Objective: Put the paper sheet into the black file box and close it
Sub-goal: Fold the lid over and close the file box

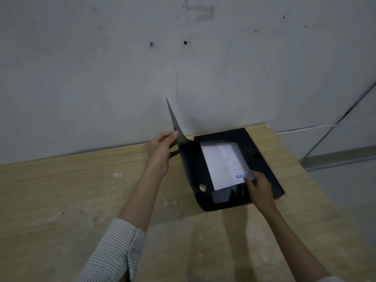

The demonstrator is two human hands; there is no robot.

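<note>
The black file box (262, 165) lies open at the far right of the wooden table. Its thin lid (176, 127) stands nearly upright on the left side, and my left hand (160, 151) pinches the lid's edge. A white printed paper sheet (223, 163) with blue lettering at its near corner lies flat inside the box. My right hand (259, 185) rests its fingertips on that near right corner of the sheet, pressing or pinching it. A round finger hole (202, 187) shows in the box's left spine.
The wooden table (81, 190) stretches left and toward me, with scuffs and a small scrap (55, 215) on it. A grey wall rises right behind the box. The table's right edge runs just beyond the box, with floor below.
</note>
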